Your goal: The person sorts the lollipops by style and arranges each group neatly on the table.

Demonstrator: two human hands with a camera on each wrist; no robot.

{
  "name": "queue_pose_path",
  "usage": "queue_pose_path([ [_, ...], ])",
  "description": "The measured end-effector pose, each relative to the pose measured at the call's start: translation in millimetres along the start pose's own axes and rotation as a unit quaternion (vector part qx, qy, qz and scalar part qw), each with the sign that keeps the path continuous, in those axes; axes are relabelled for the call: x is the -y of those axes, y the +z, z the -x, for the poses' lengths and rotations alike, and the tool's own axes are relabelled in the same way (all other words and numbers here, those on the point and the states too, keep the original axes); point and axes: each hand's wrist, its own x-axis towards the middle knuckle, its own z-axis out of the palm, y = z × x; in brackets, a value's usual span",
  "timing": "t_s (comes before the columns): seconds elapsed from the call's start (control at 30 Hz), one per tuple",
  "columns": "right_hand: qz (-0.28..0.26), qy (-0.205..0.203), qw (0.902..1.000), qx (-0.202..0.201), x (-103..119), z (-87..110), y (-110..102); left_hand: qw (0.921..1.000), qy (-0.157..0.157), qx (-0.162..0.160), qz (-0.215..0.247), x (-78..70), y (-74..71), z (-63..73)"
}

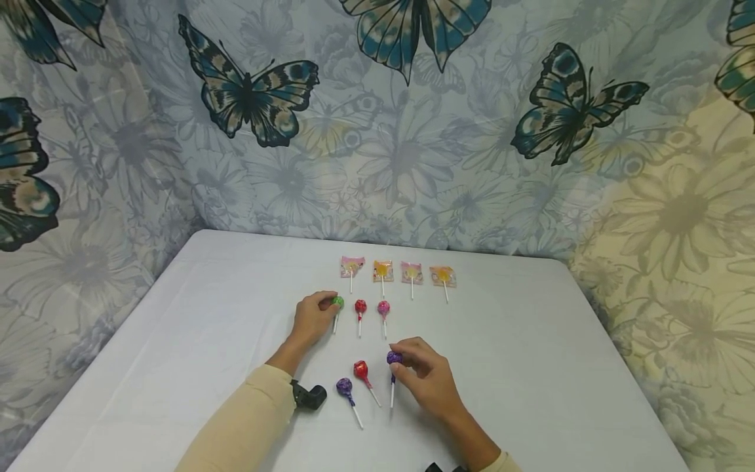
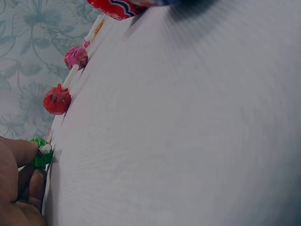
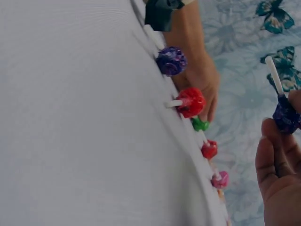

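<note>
My left hand [image 1: 314, 318] pinches the wrapped head of a green lollipop [image 1: 338, 302], which lies at the left end of a row on the table. To its right lie a red lollipop [image 1: 360, 307] and a pink lollipop [image 1: 384, 308]. Nearer the front, my right hand [image 1: 430, 377] holds a purple lollipop [image 1: 394, 358] by its head between thumb and fingers. In the right wrist view this purple lollipop [image 3: 286, 115] is up off the table, its white stick free. Left of that hand lie another red lollipop [image 1: 362, 370] and another purple lollipop [image 1: 345, 387].
Farther back, several flat lollipops in clear packets, among them an orange one [image 1: 383, 271] and a pink one [image 1: 411, 272], form a row on the white table [image 1: 519, 328]. Butterfly-patterned cloth [image 1: 401, 157] stands behind the table. A black wrist camera [image 1: 309, 396] sits on the left wrist.
</note>
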Motion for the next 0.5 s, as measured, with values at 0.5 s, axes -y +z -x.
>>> queue_pose_path([
  [0.5, 0.051, -0.058, 0.9954, -0.057, 15, -21.3, -27, 1.0000, -0.001, -0.001, 0.002, -3.2, -1.2, 1.6],
])
